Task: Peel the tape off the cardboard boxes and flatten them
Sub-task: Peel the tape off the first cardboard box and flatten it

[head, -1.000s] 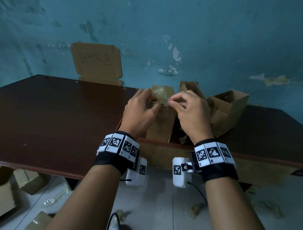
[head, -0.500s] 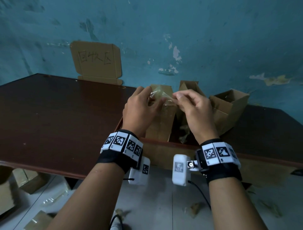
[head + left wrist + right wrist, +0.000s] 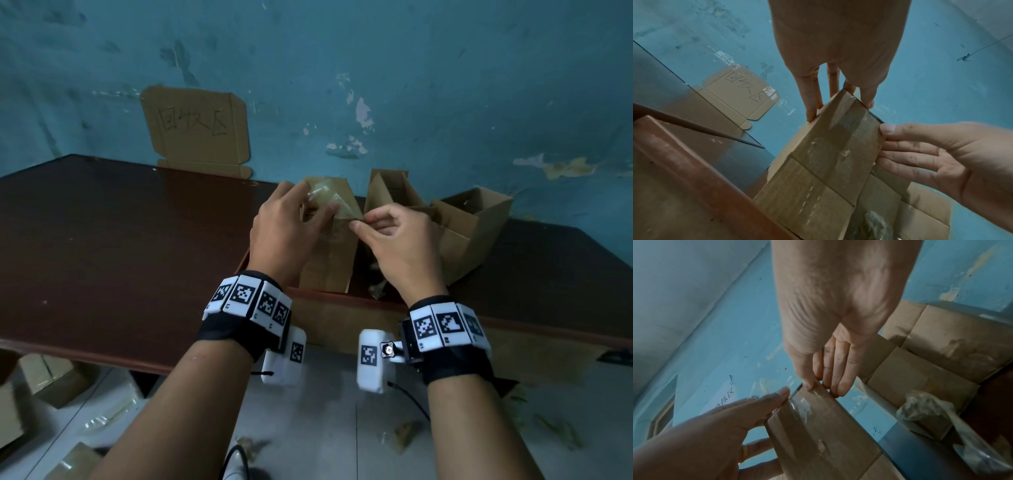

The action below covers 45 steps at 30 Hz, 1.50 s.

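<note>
A narrow brown cardboard box [image 3: 327, 263] stands upright in front of me, also seen in the left wrist view [image 3: 818, 162] and the right wrist view [image 3: 818, 426]. My left hand [image 3: 317, 210] grips its top edge, thumb on the near face and fingers [image 3: 812, 105] behind. Clear tape [image 3: 325, 195] lifts off the top as a crumpled, shiny flap. My right hand [image 3: 359, 221] pinches the tape's end at the box's upper right corner, between thumb [image 3: 888, 128] and fingers [image 3: 840, 386]. The box's far face is hidden.
Open cardboard boxes [image 3: 472, 233] stand close on the right by the wall. A cardboard sign [image 3: 195, 130] leans on the blue wall above the dark table [image 3: 120, 257]. A wad of peeled tape [image 3: 925, 407] lies beside the box. More boxes [image 3: 51, 377] sit on the floor.
My right hand has drawn away to the right from the left hand, stretching the tape off the box top. The left hand has kept its hold on the top edge.
</note>
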{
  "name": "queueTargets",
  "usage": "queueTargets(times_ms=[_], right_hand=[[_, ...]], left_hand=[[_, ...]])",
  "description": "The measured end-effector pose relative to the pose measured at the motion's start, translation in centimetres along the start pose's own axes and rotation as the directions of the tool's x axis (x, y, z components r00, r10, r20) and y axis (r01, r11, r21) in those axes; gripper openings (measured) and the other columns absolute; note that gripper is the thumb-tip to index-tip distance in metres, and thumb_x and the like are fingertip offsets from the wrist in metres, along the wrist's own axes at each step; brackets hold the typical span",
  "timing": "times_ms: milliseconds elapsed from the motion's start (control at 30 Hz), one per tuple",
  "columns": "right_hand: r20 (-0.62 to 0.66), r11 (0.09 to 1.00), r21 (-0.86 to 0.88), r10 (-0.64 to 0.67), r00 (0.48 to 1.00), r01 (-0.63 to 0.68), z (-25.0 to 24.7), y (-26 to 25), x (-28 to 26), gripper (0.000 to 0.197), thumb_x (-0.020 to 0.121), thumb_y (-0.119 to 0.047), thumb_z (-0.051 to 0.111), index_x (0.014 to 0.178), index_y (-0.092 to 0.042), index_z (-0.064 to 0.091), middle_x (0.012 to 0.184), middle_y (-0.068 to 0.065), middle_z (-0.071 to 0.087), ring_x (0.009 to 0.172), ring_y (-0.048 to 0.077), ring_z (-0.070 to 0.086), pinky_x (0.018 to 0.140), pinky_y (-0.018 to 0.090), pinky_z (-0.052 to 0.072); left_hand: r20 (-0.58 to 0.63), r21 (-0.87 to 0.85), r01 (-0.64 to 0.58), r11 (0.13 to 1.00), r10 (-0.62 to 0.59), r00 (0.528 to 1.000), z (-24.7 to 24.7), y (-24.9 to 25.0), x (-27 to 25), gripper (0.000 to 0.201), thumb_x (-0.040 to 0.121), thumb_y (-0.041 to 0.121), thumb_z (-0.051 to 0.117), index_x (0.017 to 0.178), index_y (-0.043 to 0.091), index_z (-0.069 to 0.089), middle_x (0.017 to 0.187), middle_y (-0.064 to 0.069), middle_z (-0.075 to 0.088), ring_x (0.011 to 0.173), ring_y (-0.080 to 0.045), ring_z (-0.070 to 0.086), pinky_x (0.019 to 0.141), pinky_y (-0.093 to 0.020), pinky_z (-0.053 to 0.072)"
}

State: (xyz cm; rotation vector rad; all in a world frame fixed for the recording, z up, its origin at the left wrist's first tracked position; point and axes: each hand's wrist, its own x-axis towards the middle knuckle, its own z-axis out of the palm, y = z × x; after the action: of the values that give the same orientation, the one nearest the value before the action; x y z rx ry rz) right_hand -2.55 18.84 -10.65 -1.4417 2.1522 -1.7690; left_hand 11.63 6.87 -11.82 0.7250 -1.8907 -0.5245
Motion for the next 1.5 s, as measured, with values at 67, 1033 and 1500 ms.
queueTargets(times_ms=[67,1033,1500], right_hand=[[0.001,1.000,-0.005,0.004,1.000,-0.004,0.0,0.0,0.0,0.012,0.089,-0.021,0.085,0.097,-0.018,0.076,0.084,-0.010,0.075,0.078,-0.002,0.072,0.067,0.011,0.055],[0.080,0.991,0.062,-0.123,0.989,0.119,-1.3,0.6,0.1,0.021,0.103,0.000,0.063,0.106,-0.015,0.077,0.104,-0.006,0.069,0.089,0.013,0.076,0.079,0.033,0.066],[0.103,0.994,0.104,-0.052,0.993,0.041,-0.6,0.8,0.2,0.011,0.112,-0.017,0.048,0.109,-0.023,0.057,0.111,-0.002,0.070,0.100,0.011,0.075,0.078,0.041,0.067]], left_hand=[[-0.003,0.014,-0.005,1.000,0.005,1.000,0.0,0.0,0.0,0.034,0.094,0.056,0.072,0.097,0.022,0.066,0.098,0.007,0.062,0.085,-0.017,0.064,0.073,-0.047,0.059],[0.029,-0.064,-0.016,0.998,0.018,0.999,-0.2,0.3,0.0,0.029,0.094,0.050,0.074,0.091,0.022,0.066,0.092,0.005,0.065,0.081,-0.015,0.064,0.072,-0.044,0.057],[0.078,-0.077,-0.008,0.997,0.014,0.997,-0.6,0.8,0.0,0.028,0.092,0.045,0.078,0.082,0.027,0.059,0.087,0.004,0.061,0.075,-0.014,0.058,0.067,-0.039,0.053]])
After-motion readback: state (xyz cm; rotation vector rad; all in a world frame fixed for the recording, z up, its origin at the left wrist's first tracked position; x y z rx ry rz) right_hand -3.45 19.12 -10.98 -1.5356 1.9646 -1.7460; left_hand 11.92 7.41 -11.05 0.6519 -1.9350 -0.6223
